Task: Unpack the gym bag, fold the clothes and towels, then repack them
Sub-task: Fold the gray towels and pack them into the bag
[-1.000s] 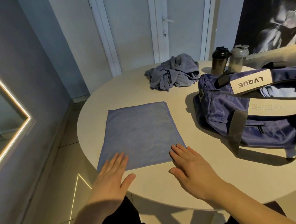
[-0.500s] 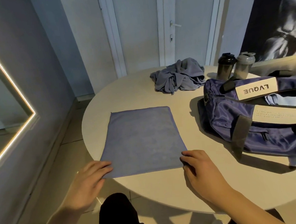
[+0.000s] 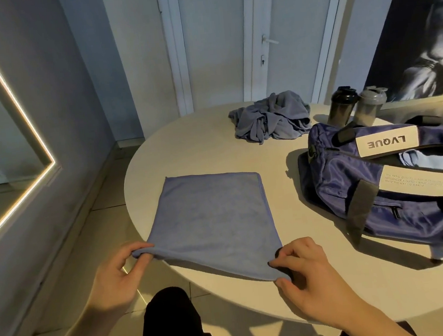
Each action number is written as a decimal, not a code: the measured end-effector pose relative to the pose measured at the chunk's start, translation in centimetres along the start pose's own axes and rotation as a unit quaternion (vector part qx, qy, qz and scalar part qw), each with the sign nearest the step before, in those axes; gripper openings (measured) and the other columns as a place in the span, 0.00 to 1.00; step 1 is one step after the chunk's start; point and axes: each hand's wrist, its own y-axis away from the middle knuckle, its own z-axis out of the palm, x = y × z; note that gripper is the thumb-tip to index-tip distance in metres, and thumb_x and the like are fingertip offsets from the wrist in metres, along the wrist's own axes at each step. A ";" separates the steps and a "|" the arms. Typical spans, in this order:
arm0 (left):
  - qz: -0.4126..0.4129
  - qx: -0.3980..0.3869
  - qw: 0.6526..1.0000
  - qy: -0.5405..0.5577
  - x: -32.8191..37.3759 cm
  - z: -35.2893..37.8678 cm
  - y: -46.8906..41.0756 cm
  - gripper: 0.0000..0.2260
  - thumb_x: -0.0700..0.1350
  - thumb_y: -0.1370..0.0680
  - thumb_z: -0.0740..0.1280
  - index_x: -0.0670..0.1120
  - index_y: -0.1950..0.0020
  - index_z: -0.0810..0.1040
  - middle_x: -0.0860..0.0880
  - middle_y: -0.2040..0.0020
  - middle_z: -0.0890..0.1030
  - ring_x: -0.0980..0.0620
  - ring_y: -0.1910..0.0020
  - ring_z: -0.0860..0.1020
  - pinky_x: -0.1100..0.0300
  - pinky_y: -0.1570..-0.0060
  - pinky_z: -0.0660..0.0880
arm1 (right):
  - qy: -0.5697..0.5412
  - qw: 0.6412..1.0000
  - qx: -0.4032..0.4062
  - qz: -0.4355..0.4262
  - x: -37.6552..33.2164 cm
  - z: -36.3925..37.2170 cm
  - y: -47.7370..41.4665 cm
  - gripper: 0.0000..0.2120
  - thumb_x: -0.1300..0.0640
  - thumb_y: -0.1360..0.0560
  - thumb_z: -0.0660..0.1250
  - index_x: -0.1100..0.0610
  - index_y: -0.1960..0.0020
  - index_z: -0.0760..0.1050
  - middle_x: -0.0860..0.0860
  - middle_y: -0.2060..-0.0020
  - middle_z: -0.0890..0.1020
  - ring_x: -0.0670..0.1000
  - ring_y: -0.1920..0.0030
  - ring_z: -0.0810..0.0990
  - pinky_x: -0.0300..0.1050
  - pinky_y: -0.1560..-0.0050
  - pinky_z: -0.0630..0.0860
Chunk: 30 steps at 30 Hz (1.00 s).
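Observation:
A blue-grey towel (image 3: pixel 214 214), folded into a rectangle, lies on the round cream table (image 3: pixel 213 147). My left hand (image 3: pixel 117 275) pinches its near left corner, lifted just off the table's edge. My right hand (image 3: pixel 304 276) pinches the near right corner. The purple gym bag (image 3: pixel 352 187) stands open at the right, with something pale inside. A crumpled grey-blue garment (image 3: pixel 270 119) lies in a heap at the far side of the table.
Two shaker bottles, one dark (image 3: pixel 343 106) and one grey (image 3: pixel 368 107), stand behind the bag. A lit mirror frame (image 3: pixel 30 137) hangs on the left wall. A white door (image 3: pixel 265 41) is behind the table. My dark-trousered knee (image 3: pixel 170 324) is below the table edge.
Both hands went from lying flat at the towel's near edge to pinching its two near corners, which now lift slightly. The camera has tilted upward a little.

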 end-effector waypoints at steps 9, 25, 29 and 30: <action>-0.076 0.010 0.996 0.054 2.0 0.3 -0.6 0.19 0.40 0.19 0.67 0.68 0.53 0.78 0.55 0.54 0.83 0.56 0.51 0.81 0.61 0.50 0.76 | 0.023 0.999 -0.041 -0.009 -1.1 -0.8 0.0 0.15 0.43 0.27 0.68 0.40 0.41 0.81 0.33 0.49 0.73 0.42 0.40 0.69 0.39 0.39 0.64; -0.062 0.032 0.997 0.045 2.9 1.9 -11.1 0.05 0.45 0.16 0.64 0.50 0.47 0.79 0.53 0.54 0.82 0.61 0.55 0.79 0.71 0.58 0.73 | -0.212 0.959 0.119 0.148 -1.3 -4.6 -12.4 0.10 0.54 0.16 0.60 0.55 0.53 0.77 0.50 0.60 0.79 0.47 0.60 0.75 0.43 0.59 0.71; -0.106 -0.059 0.992 -0.025 0.6 2.8 -14.8 0.10 0.53 0.16 0.61 0.51 0.50 0.78 0.52 0.55 0.83 0.53 0.54 0.81 0.55 0.54 0.76 | -0.140 0.971 0.078 0.178 0.7 -3.5 -16.9 0.12 0.52 0.16 0.60 0.56 0.55 0.75 0.52 0.60 0.79 0.52 0.58 0.76 0.48 0.58 0.70; -0.114 -0.081 0.989 -0.040 -0.1 3.1 -15.7 0.11 0.53 0.15 0.59 0.51 0.50 0.78 0.50 0.55 0.82 0.51 0.55 0.80 0.54 0.55 0.75 | -0.124 0.972 0.065 0.189 1.2 -3.2 -17.9 0.12 0.51 0.16 0.59 0.56 0.54 0.76 0.52 0.59 0.79 0.52 0.57 0.77 0.48 0.58 0.71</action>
